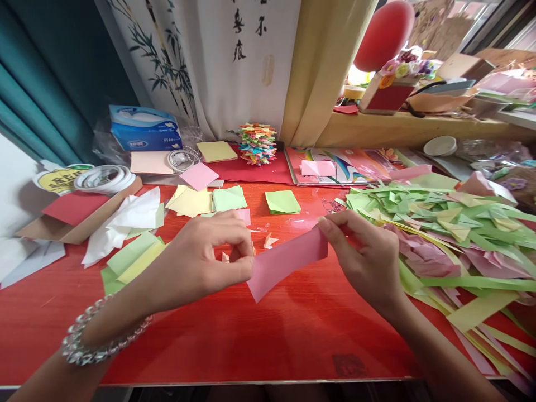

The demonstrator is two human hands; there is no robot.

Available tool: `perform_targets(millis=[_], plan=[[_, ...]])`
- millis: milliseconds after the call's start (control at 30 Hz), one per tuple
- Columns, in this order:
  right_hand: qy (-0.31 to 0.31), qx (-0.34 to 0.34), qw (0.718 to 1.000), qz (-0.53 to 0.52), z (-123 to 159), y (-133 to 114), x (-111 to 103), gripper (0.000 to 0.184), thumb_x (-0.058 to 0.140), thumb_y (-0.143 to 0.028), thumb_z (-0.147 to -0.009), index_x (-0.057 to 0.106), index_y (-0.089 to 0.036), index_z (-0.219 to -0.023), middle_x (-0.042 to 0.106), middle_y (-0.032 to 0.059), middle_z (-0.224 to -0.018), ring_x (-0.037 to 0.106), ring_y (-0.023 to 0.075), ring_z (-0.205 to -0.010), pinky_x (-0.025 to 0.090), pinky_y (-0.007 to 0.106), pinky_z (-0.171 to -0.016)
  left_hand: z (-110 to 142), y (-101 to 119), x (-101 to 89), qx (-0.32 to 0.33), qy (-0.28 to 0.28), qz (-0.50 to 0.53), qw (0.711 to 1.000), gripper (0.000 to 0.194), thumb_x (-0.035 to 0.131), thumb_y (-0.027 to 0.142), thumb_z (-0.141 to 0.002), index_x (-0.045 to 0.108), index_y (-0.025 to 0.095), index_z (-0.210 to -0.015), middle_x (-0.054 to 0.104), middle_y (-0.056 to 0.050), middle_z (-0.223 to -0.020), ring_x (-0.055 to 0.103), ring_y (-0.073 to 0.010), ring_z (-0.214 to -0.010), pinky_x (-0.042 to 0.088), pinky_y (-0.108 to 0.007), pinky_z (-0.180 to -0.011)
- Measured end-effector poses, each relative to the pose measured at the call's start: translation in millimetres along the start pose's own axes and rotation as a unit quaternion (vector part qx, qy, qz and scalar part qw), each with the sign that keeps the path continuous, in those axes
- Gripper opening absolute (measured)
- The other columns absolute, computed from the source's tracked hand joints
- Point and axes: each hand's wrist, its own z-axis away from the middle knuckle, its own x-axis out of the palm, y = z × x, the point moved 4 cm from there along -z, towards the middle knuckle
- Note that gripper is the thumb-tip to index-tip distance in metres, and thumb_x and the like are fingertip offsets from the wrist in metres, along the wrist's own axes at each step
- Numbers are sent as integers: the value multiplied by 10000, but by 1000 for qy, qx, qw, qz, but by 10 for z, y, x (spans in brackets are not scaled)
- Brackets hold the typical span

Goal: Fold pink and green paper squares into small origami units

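A pink paper rectangle (288, 265) is stretched between my hands above the red table (268, 346). My left hand (218, 262), with a clear bead bracelet at its wrist, pinches the paper's left edge between thumb and forefinger. At the upper right corner, my right hand (362, 245) pinches the same paper between thumb and fingers. Behind the paper lies a small folded paper piece (270, 241). A green paper stack (283, 202) sits farther back, with a mint paper stack (229, 199) and a pale yellow paper stack (190, 201) to its left.
Folded green pieces and paper strips (452, 223) heap at the right. A multicoloured folded-paper tower (257, 144) stands at the back, beside a blue tissue box (144, 131). White tape rolls (103, 180) and a cardboard tray (84, 226) are at the left.
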Motion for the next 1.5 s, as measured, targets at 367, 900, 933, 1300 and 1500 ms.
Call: perform_targets(millis=[367,900,933,1300,1500], plan=[[-53,-60,996,-35,149,-227,198,137,523,-168,-840,528,-182,-703,584,-38,-563,509,69,-465,390,174,-468,-7,90,69,92,69,-120,986,58,527,220,-821,577,197,-838,603,-12,-814,468,-187,-838,341,-357,-812],[-17,-60,998,3,160,-220,154,150,507,-169,-852,526,-181,-704,553,-37,-537,451,69,-439,364,188,-448,-14,111,234,80,2,-42,996,172,480,79,-773,460,192,-645,505,18,-638,437,-145,-708,397,-295,-717],[-7,-53,999,10,143,-196,124,149,511,-178,-852,526,-185,-704,545,-41,-533,445,69,-434,360,191,-445,-15,109,211,75,3,-44,996,173,481,83,-772,456,193,-641,503,21,-635,435,-143,-704,396,-297,-722],[96,25,995,30,-20,-2,-146,179,523,-237,-857,534,-204,-681,497,-31,-561,454,100,-503,354,252,-499,36,32,-55,79,45,-8,996,187,500,72,-723,462,204,-597,505,21,-599,433,-151,-676,385,-299,-649],[139,94,985,-34,-81,144,-200,261,538,-284,-845,484,-195,-605,370,-44,-515,332,88,-478,284,242,-457,57,-78,-224,84,177,-9,981,190,505,144,-791,521,210,-613,502,20,-599,429,-153,-652,367,-316,-654]])
